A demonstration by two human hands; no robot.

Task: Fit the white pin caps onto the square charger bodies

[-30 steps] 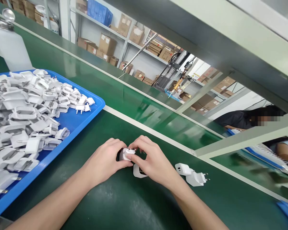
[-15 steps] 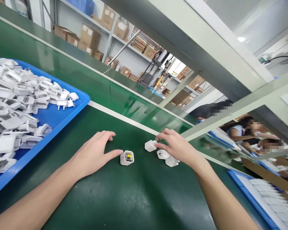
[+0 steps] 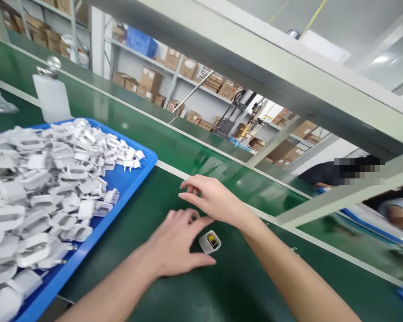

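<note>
My left hand (image 3: pixel 176 246) rests on the green belt (image 3: pixel 195 290), fingers spread, thumb and forefinger on either side of a small white charger body (image 3: pixel 210 242) whose open end shows a yellow part. My right hand (image 3: pixel 211 199) hovers just above and behind it with fingers stretched out to the left, holding nothing. To the left a blue tray (image 3: pixel 121 197) holds a heap of several white plug pieces (image 3: pixel 36 188).
A white plastic bottle (image 3: pixel 52 94) stands behind the tray. A pale strip (image 3: pixel 174 172) runs along the belt's far edge, with a metal frame (image 3: pixel 322 201) above. Shelves of cardboard boxes (image 3: pixel 151 80) fill the background. Other people sit at the far right.
My right hand has let go of the chargers on the right and swung back left over the left hand. The camera has turned left; the finished chargers are out of sight.
</note>
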